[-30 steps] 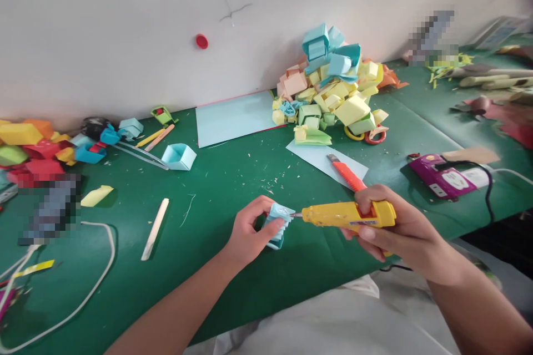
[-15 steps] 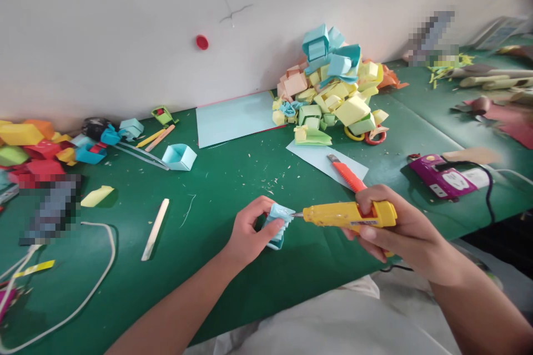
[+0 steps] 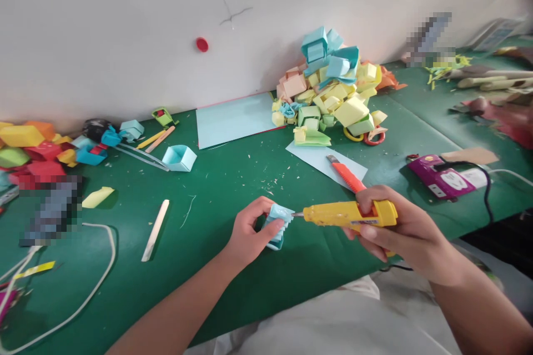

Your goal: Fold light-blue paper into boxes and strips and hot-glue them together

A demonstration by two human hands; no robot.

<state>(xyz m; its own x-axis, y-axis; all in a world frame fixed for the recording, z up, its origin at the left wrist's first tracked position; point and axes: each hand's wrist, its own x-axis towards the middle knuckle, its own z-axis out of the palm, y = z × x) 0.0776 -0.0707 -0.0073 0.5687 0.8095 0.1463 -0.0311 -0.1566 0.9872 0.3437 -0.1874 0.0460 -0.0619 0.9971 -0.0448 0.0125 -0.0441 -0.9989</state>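
Note:
Between the thumb and fingers of my left hand (image 3: pixel 252 230) is a small light-blue folded paper piece (image 3: pixel 280 213) with a stepped, pleated side. My right hand (image 3: pixel 400 233) is wrapped round a yellow glue gun (image 3: pixel 333 214), with its thumb and fingers about the grip. The gun's metal nozzle points left and meets, or nearly meets, the right edge of the paper piece. Just beyond the gun, a red utility knife (image 3: pixel 348 173) lies across a pale blue paper sheet (image 3: pixel 308 160). Part of the paper piece is hidden by my left thumb.
A heap of folded paper pieces (image 3: pixel 333 89) stands against the wall, with scissors (image 3: pixel 375 136) beside it. A purple power strip (image 3: pixel 437 175) with cables sits at right. Leftward lie a light-blue paper box (image 3: pixel 180 158), a pale stick (image 3: pixel 155 230) and a white cable (image 3: pixel 109 266).
Both hands, the glue gun and the paper piece hold almost the same position. The view has shifted very slightly.

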